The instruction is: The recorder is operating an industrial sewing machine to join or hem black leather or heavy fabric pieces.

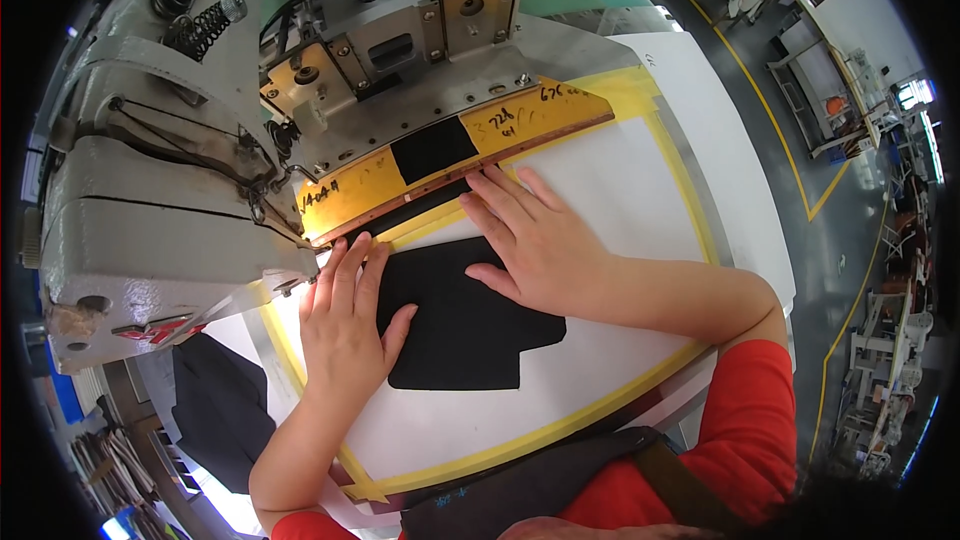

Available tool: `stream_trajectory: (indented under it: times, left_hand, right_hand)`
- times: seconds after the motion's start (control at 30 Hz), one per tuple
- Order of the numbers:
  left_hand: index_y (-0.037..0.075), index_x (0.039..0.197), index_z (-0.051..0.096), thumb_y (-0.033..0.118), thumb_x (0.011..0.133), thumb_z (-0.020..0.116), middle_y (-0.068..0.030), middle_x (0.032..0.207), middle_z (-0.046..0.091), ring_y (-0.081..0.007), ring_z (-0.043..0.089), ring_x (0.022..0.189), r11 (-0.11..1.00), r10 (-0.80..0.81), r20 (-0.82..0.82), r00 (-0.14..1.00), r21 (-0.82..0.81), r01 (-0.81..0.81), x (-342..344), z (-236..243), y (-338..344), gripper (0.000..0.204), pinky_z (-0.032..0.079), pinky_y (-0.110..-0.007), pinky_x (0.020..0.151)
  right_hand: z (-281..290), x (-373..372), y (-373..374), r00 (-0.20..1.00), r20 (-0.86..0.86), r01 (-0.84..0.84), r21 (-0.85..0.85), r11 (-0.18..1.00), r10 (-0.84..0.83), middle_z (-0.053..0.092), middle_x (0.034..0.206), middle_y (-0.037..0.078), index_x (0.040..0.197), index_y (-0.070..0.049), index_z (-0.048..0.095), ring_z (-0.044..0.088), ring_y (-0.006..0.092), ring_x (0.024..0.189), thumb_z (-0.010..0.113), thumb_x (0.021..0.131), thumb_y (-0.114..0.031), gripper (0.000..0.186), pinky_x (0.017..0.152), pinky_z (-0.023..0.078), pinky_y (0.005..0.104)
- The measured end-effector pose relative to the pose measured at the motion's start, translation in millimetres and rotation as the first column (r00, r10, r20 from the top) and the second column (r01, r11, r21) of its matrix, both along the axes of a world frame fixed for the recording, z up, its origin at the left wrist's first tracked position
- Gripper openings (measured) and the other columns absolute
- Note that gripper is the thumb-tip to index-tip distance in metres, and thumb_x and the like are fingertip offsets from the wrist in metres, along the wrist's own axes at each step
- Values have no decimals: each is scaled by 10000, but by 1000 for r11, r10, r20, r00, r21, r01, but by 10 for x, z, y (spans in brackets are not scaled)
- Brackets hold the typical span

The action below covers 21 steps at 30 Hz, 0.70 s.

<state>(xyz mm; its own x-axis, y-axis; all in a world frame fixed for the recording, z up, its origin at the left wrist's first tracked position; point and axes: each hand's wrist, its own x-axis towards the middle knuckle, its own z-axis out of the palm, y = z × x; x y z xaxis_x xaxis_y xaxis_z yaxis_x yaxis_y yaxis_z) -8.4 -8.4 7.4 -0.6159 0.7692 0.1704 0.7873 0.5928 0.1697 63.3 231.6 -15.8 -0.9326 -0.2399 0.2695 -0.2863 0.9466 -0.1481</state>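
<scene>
One white desk (610,370), edged with yellow tape (683,180), is overhung at its left by a grey sewing machine (150,230). A metal clamp assembly (390,65) is mounted across the far side. Under it a long yellow plate (345,200) is set at a slant, marked by hand, with a copper-coloured front edge. Black fabric piece (460,350), notched at lower right, is laid flat on the desk just short of the plate, partly covered by both hands. Dark cloth (220,410) is draped at lower left. Right hand (545,255) is laid flat, fingers slightly spread, tips near the plate edge, thumb over the fabric. Left hand (345,310) is placed similarly, fingers slightly apart, thumb held out; nothing is pinched. Narrow black strip (425,217) is seen along the plate edge, between the hands.
</scene>
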Motion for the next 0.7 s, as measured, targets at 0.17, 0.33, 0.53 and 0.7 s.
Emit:
stream_trajectory:
  times: [0.17,0.33,0.53,0.7]
  left_hand:
    - [42,1365,475,230,797,696,-127,1406,458,-338,449,1285,1000,1,-30,1000,-6,-1,18,-6,-10,638,341,-455,1043]
    - [37,1368,475,226,798,696,-121,1419,453,-321,447,1286,1000,4,-61,998,-26,-5,31,1,-14,640,344,-444,1031]
    - [37,1363,481,214,797,697,-129,1417,448,-326,448,1283,1000,-1,-66,998,-21,-1,33,3,-12,632,350,-441,1022]
    - [38,1356,486,206,794,703,-143,1407,445,-330,447,1281,1000,15,-46,999,-5,-16,49,4,-15,626,352,-439,1027]
  right_hand:
    - [12,16,-16,1000,1,11,22,1000,-11,397,1438,241,1318,65,476,383,355,1355,621,884,-401,653,1112,270,508]
    - [28,28,-25,1000,-4,27,30,999,-27,399,1436,225,1313,68,479,406,349,1328,629,876,-394,653,1101,288,504]
    - [-19,23,-20,1000,8,7,-44,999,-6,431,1385,221,1301,66,494,427,343,1301,645,861,-387,650,1091,301,509]
    - [25,31,-40,1000,-25,17,50,999,-16,449,1362,221,1289,66,502,451,332,1278,649,855,-392,647,1078,302,494]
